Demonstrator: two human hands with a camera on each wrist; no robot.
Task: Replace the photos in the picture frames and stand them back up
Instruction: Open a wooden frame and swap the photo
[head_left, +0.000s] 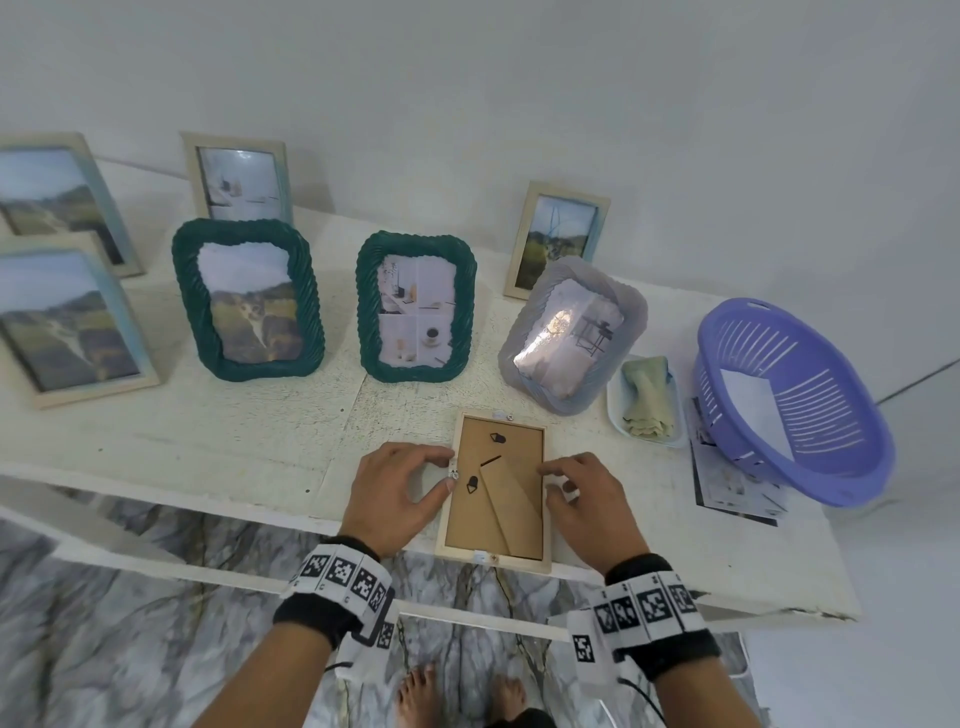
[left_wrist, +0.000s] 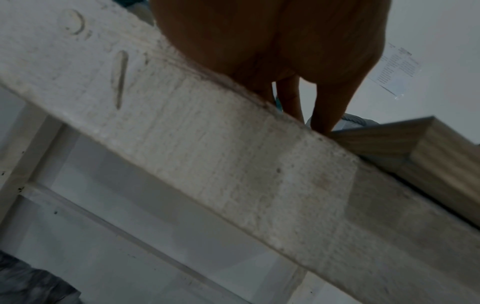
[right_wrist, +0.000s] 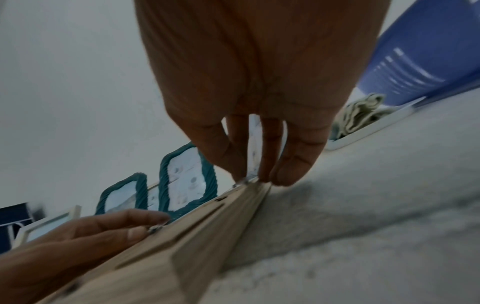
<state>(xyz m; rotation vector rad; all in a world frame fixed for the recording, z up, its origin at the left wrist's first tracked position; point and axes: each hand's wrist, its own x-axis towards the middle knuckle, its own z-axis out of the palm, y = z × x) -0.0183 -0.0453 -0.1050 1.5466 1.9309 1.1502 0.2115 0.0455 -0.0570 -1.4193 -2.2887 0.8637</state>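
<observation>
A light wooden picture frame (head_left: 498, 499) lies face down at the table's front edge. Its brown backboard and folded stand face up, and its near end hangs slightly over the edge. My left hand (head_left: 449, 472) is at the frame's left rail, where index finger and thumb pinch a small metal clip (head_left: 455, 474). In the right wrist view that clip (right_wrist: 155, 228) sits between the same two fingertips. My right hand (head_left: 556, 480) presses its fingertips (right_wrist: 262, 174) down on the right rail (right_wrist: 249, 197), with the thumb on the table beside it. The photo side of the frame is hidden.
Two green rope frames (head_left: 249, 301) (head_left: 415, 306) and a grey frame (head_left: 571, 332) stand behind. Wooden frames (head_left: 67, 317) (head_left: 239, 176) (head_left: 558, 239) line the back and left. At the right are a purple basket (head_left: 810, 441), loose prints (head_left: 727, 488) and a cloth in a white dish (head_left: 647, 395).
</observation>
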